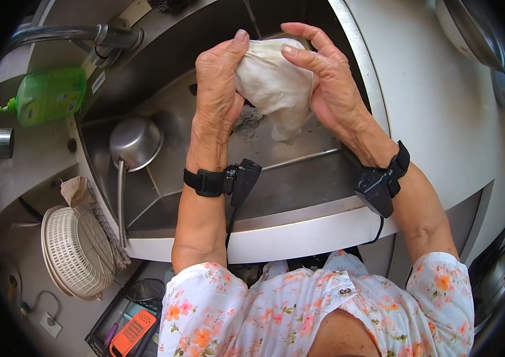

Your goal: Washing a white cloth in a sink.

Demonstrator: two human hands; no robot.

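Observation:
A wet-looking, off-white cloth [275, 76] hangs bunched between my hands above the stainless steel sink [181, 96]. My left hand [219, 76] grips its left edge, thumb on top. On the other side, my right hand [326, 73] has the cloth's right edge against its palm, with thumb and forefinger raised apart over it. The lower end of the cloth droops toward the basin. Below it, partly hidden by the cloth and my left hand, lies a grey scouring pad [248, 121] on the sink floor.
A steel ladle [134, 140] rests upside down at the sink's left, its handle over the front rim. A faucet [109, 40] and a green pump bottle [49, 96] stand behind. A white plastic basket [74, 252] hangs left; an orange grater [134, 332] lies below. Metal bowls [473, 33] sit right.

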